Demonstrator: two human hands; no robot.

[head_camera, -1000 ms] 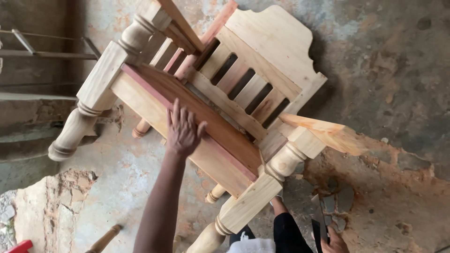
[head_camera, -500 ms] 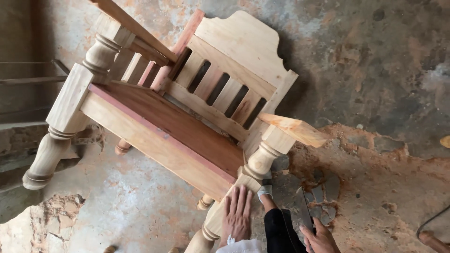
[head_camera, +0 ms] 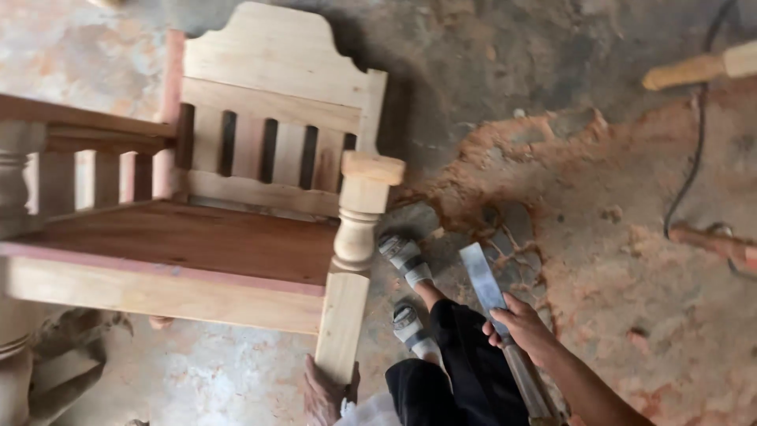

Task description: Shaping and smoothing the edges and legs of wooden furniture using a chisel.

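An unfinished wooden chair (head_camera: 236, 197) with a slatted back and turned legs stands tilted on the concrete floor. My left hand (head_camera: 325, 390) grips the bottom of its front right leg (head_camera: 343, 319) at the lower edge of the view. My right hand (head_camera: 522, 327) holds a long flat chisel (head_camera: 485, 288) with a wooden handle, its blade pointing away over the floor to the right of the chair. My sandalled feet (head_camera: 406, 260) and dark trousers show between the two hands.
Reddish sawdust (head_camera: 552, 158) is spread over the floor to the right. A black cable (head_camera: 698, 150) runs down the right side. Turned wooden pieces (head_camera: 694, 69) lie at the top right and right edge (head_camera: 714, 241).
The view has swung right and the chair now looks more level. My left hand has slid from the seat rail down to the front leg's end. My right hand with the chisel has come into view.
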